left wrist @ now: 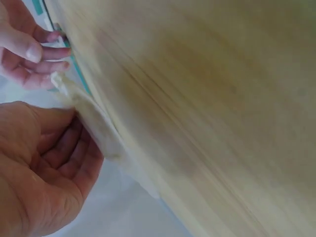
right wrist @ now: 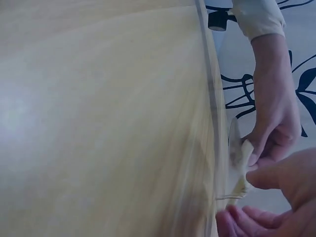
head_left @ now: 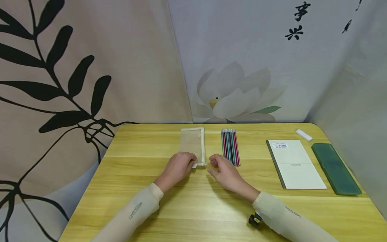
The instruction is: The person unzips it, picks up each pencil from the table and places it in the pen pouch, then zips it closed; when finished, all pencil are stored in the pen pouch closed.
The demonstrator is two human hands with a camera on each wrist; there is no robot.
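A flat, see-through pouch (head_left: 190, 143) with cream edging lies on the table. My left hand (head_left: 180, 165) pinches its near edge toward the left corner; the left wrist view shows the thumb and curled fingers of that hand (left wrist: 54, 163) on the cream edge (left wrist: 91, 118). Close to the pouch's near right corner is my right hand (head_left: 225, 173), its fingers loosely bent and the thumb apart from them. In the right wrist view, a thin strand (right wrist: 229, 197) sticks out from the cream edge (right wrist: 243, 177) between the right thumb and fingers. Whether the right fingers touch it is unclear.
Several pencils (head_left: 230, 147) lie side by side just beyond the right hand. Farther right are a white notebook (head_left: 297, 164) with a dark spine, a green case (head_left: 336, 169) and a white eraser-like block (head_left: 304, 135). Printed curtains (head_left: 145, 60) hang behind the wooden table (head_left: 199, 205).
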